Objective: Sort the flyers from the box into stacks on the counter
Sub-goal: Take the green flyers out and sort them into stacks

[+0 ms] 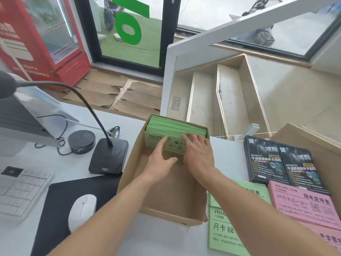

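An open cardboard box point(166, 215) sits on the white counter point(114, 242). A batch of green flyers point(173, 126) stands upright at its far end. My left hand point(160, 159) reaches into the box, its index finger touching the front green flyer. My right hand point(198, 150) lies over the top edge of the batch, fingers curled onto the flyers. Sorted stacks lie to the right of the box: black flyers point(276, 161), pink flyers point(302, 202) and green flyers point(225, 230).
A desk microphone point(108, 157), a round black device point(81, 141), a white mouse point(82, 209) on a black pad, a keyboard point(20, 189) and a monitor stand at the left. Another cardboard box point(317, 145) is at the right.
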Available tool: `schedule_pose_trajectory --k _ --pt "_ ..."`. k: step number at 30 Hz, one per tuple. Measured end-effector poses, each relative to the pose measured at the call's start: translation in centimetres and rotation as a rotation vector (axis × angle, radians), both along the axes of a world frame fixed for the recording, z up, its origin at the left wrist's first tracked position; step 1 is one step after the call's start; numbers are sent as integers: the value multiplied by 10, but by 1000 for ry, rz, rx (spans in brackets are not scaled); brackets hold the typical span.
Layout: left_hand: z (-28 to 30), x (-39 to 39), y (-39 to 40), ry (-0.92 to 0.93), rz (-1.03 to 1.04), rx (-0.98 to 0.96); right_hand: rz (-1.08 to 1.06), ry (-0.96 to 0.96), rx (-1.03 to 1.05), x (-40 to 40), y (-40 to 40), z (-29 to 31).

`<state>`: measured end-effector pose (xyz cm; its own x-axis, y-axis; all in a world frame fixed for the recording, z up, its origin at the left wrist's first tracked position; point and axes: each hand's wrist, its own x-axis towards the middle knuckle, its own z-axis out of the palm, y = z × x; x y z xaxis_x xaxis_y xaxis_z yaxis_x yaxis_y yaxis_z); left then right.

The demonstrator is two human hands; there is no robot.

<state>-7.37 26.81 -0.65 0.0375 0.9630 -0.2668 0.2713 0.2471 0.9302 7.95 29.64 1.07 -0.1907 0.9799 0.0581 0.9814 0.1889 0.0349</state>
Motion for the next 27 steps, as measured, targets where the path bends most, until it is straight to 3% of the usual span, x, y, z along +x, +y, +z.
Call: schedule_pose_trajectory --k 5,10,13,17,19,21,24,27 --pt "-7 -2 2 35 5 -26 60 -19 118 -2 -6 -7" --pt "-6 -2 2 23 22 -23 28 39 -162 -4 -15 -2" --pt "-1 -3 1 -41 183 21 -3 92 -106 0 -15 10" --pt "25 -15 -9 -208 435 277 10 284 -104 19 -33 63" --pt "49 -24 -20 -243 308 361 48 354 -222 42 -53 91" --pt "70 -35 -33 -267 41 322 57 448 -360 68 -80 113" --pt "91 -32 -64 -310 -372 82 10 537 -486 106 -123 123" --pt "82 5 -108 -429 -587 -97 -88 559 -537 138 -166 112"
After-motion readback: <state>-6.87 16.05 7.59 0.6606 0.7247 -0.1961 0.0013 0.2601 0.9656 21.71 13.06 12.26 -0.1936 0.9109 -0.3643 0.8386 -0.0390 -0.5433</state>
